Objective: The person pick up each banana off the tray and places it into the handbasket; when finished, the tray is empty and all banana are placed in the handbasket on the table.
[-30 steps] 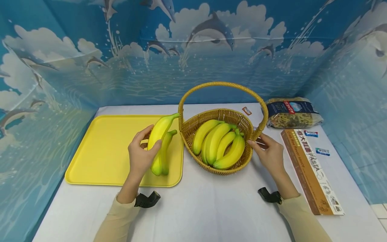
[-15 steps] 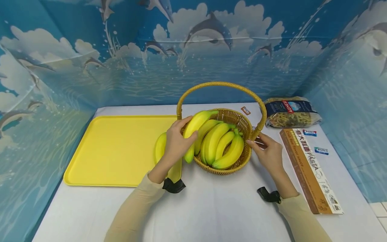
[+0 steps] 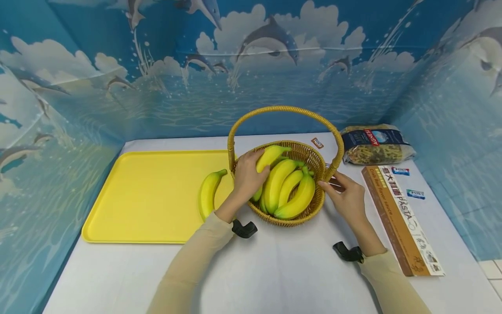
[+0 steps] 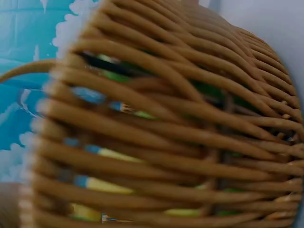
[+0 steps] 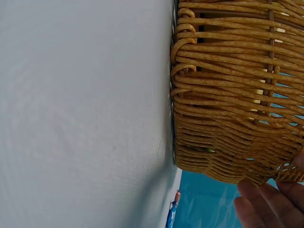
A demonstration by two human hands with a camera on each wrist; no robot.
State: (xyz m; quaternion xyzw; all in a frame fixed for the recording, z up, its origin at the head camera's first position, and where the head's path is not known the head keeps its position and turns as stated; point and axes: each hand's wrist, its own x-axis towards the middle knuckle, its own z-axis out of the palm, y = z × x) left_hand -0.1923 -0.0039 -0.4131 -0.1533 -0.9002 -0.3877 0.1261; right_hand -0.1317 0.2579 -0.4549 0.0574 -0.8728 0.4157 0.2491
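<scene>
My left hand (image 3: 248, 175) grips a yellow banana (image 3: 271, 158) inside the left part of the wicker basket (image 3: 288, 222), above several other bananas (image 3: 300, 196). In the left wrist view the basket's woven side (image 4: 142, 107) fills most of the picture and hides the fingers. At the basket's right, my right hand (image 3: 350, 196) pinches the rim near the foot of the handle, thumb on the near side. Its fingertips (image 5: 266, 204) show against the weave in the right wrist view. One more banana (image 3: 208, 194) lies on the yellow tray (image 3: 145, 196), near its right end.
A pasta box (image 3: 401, 222) lies right of my right hand, with a bag of pasta (image 3: 377, 144) behind it. Small wrapped packets (image 3: 415, 194) are scattered on the white tablecloth (image 3: 290, 270). A dolphin-print curtain (image 3: 266, 87) stands behind.
My left hand has carried the banana rightward from over the tray and lowered it into the basket. My right hand stays at the rim.
</scene>
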